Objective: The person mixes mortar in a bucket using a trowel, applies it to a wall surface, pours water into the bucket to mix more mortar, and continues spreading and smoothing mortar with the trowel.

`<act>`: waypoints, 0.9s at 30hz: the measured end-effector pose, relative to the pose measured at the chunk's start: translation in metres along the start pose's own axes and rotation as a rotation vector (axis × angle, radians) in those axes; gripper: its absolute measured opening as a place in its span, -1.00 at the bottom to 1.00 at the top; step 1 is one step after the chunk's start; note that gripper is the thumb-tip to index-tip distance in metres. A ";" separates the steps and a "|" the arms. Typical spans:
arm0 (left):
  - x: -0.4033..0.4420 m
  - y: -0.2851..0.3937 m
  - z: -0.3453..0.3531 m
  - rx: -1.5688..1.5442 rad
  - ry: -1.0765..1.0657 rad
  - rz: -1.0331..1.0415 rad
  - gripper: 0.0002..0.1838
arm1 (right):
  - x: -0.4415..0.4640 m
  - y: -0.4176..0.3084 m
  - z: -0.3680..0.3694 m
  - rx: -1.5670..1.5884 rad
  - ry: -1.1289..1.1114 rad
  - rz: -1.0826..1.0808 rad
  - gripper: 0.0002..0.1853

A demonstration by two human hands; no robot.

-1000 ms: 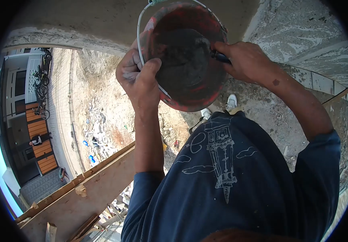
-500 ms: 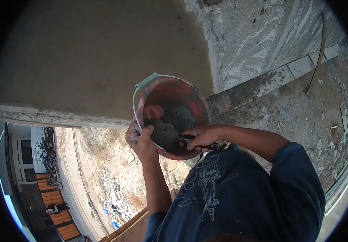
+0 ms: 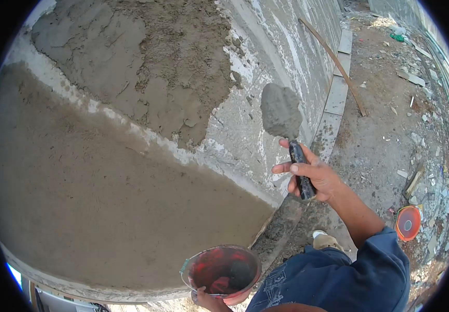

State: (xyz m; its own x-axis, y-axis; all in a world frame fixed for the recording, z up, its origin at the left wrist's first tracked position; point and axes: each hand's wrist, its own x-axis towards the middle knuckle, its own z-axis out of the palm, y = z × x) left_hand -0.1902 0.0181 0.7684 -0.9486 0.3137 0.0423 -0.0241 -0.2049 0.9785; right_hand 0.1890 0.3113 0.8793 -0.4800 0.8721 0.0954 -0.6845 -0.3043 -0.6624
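My right hand (image 3: 313, 176) grips the black handle of a trowel (image 3: 301, 169), raised in front of the wall. A thick load of wet grey mortar (image 3: 281, 110) covers the blade. Low in the view, my left hand (image 3: 209, 300) holds the rim of a red bucket (image 3: 254, 271), close to my body. Inside the tilted bucket lies more grey mortar (image 3: 239, 270); its wire handle (image 3: 184, 270) hangs to the left. Fresh, rough mortar (image 3: 177, 62) covers part of the wall's upper face, left of the trowel. Below it is a smooth, plastered face (image 3: 120, 208).
A pale ridge (image 3: 151, 138) divides the two wall faces. A thin wooden strip (image 3: 333, 60) leans on the wall at the far right. An orange tub (image 3: 417, 229) stands on rubble-strewn ground (image 3: 375, 135). A shoe (image 3: 319, 234) shows beneath my shirt.
My right hand has left the bucket and risen, lifting the trowel with mortar. My left hand and the bucket now appear lower in view. The camera has turned toward the rough wall face.
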 end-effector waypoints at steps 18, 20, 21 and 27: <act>-0.008 0.005 -0.003 0.622 0.387 -0.016 -0.57 | 0.366 -0.115 -0.152 -0.644 1.542 -1.329 -0.33; -0.013 0.009 0.003 0.663 0.391 -0.003 -0.60 | 0.415 -0.040 -0.121 -1.039 1.047 -0.790 -0.44; -0.014 0.011 0.006 0.667 0.390 0.002 -0.62 | 0.393 0.012 -0.094 -1.159 0.700 -0.711 -0.50; -0.013 0.029 0.050 0.493 0.302 0.083 -0.58 | 0.181 0.204 -0.024 -0.992 -0.610 -0.370 -0.49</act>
State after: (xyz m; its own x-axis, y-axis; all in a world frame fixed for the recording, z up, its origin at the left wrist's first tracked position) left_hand -0.1631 0.0545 0.8062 -0.9907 0.0224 0.1339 0.1351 0.2608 0.9559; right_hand -0.0244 0.4162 0.7439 -0.7062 0.4401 0.5546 -0.2469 0.5810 -0.7755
